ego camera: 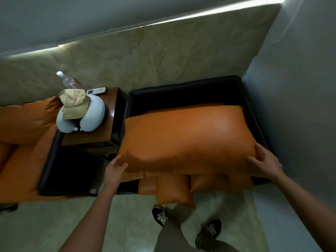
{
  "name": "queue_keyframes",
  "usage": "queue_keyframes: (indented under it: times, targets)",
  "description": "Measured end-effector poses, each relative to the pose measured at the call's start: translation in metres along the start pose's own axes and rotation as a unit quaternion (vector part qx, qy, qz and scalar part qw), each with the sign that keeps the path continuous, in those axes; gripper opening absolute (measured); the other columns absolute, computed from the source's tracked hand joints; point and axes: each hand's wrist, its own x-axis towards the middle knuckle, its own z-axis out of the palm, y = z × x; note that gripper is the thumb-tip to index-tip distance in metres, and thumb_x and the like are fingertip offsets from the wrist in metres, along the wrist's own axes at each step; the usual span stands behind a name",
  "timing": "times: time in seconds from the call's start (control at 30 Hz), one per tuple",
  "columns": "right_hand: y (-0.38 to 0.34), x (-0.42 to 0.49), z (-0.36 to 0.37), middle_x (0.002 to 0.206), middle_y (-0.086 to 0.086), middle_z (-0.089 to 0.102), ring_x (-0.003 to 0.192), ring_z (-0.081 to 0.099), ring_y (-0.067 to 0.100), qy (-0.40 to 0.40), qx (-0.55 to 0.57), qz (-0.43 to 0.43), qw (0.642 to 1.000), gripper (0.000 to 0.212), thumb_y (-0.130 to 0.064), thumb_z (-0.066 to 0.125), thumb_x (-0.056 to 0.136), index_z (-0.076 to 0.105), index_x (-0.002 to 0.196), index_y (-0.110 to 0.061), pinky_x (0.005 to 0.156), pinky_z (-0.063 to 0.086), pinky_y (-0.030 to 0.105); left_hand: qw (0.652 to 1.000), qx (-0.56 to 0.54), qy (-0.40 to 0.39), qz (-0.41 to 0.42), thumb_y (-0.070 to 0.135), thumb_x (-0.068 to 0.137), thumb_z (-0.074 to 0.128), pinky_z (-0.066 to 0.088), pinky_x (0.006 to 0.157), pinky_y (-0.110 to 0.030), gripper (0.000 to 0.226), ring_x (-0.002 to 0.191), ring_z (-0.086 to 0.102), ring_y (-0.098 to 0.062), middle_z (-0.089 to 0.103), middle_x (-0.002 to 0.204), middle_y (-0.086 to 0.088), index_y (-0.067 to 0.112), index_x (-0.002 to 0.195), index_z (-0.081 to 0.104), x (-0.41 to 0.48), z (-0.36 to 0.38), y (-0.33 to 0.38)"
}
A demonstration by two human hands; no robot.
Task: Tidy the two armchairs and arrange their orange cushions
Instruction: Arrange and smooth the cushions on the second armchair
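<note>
A large orange cushion (185,139) lies across the right armchair (181,91), a dark frame set in the corner. My left hand (114,170) grips its near left corner. At the near right corner my right hand (263,162) holds the cushion, thumb on top. Under its front edge a smaller orange cushion (172,191) hangs over the seat's front, beside another orange cushion (218,182). The left armchair (49,160) carries an orange back cushion (25,120) and an orange seat cushion (20,175).
Between the chairs stands a wooden side table (101,131) with a pale blue neck pillow (94,113), a tan cap (74,104), a water bottle (68,80) and a remote (96,90). A grey wall (294,106) hems the right chair. My feet (209,230) stand on tiled floor.
</note>
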Motion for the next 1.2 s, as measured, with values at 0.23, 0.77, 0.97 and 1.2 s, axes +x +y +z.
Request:
queue_keyframes:
  times: [0.23, 0.77, 0.97, 1.2]
  targets:
    - [0.015, 0.019, 0.006, 0.156, 0.008, 0.038, 0.134, 0.045, 0.036, -0.035, 0.059, 0.013, 0.998, 0.109, -0.085, 0.051, 0.061, 0.02, 0.155, -0.04, 0.105, 0.04, 0.063, 0.999, 0.043, -0.02, -0.016, 0.013, 0.093, 0.07, 0.036, 0.11, -0.046, 0.071, 0.144, 0.037, -0.032, 0.04, 0.157, -0.011, 0.011, 0.155, 0.035, 0.024, -0.01, 0.002]
    - [-0.009, 0.02, 0.006, 0.135, 0.015, 0.056, 0.114, 0.059, 0.043, 0.027, -0.017, 0.091, 0.995, 0.104, -0.103, 0.031, 0.064, 0.005, 0.151, -0.053, 0.092, 0.05, 0.06, 0.991, 0.042, -0.108, -0.061, 0.025, 0.087, 0.077, 0.045, 0.105, -0.049, 0.099, 0.136, 0.046, -0.035, 0.037, 0.158, -0.008, 0.027, 0.161, 0.011, 0.073, -0.024, -0.002]
    - [-0.065, 0.051, -0.018, 0.127, 0.021, 0.058, 0.113, 0.055, 0.045, 0.136, -0.096, 0.097, 0.981, 0.098, -0.095, 0.021, 0.072, 0.027, 0.154, -0.041, 0.094, 0.042, 0.055, 0.993, 0.103, -0.063, 0.02, 0.084, 0.064, 0.062, 0.038, 0.112, -0.055, 0.116, 0.14, 0.041, -0.035, 0.036, 0.158, -0.008, 0.033, 0.159, 0.02, 0.111, -0.005, 0.026]
    - [-0.1, 0.119, -0.06, 0.129, 0.014, 0.062, 0.114, 0.056, 0.039, 0.175, -0.109, 0.043, 0.978, 0.075, -0.084, 0.036, 0.085, 0.046, 0.144, -0.039, 0.093, 0.041, 0.053, 0.969, 0.227, 0.01, 0.095, 0.091, 0.063, 0.05, 0.027, 0.114, -0.062, 0.099, 0.139, 0.035, -0.042, 0.03, 0.159, 0.002, 0.044, 0.149, 0.037, 0.168, 0.018, 0.065]
